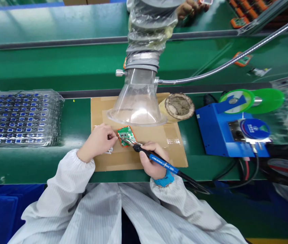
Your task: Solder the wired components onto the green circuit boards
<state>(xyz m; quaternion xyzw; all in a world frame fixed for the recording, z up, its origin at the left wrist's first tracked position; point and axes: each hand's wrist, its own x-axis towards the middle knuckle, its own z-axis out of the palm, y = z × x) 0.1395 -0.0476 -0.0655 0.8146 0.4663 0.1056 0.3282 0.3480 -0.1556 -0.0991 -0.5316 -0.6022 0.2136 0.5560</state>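
My right hand (155,160) is wrapped round the blue and black handle of a soldering iron (163,163). The iron's metal tip reaches over a green circuit board in an orange frame (126,136), which lies on a cardboard sheet (123,162). At the board's left edge my left hand (102,140) is closed in a pinch; what sits between its fingertips is too small to make out. A small white part (109,150) lies partly under that hand.
A clear fume hood (139,105) hangs just above the board. Behind it lies a round, crusted holder (178,107). To the right stands a blue soldering unit (215,132) with a green reel (238,101). Stacked clear trays (19,118) are at left. Another person's hand (187,9) shows at the top.
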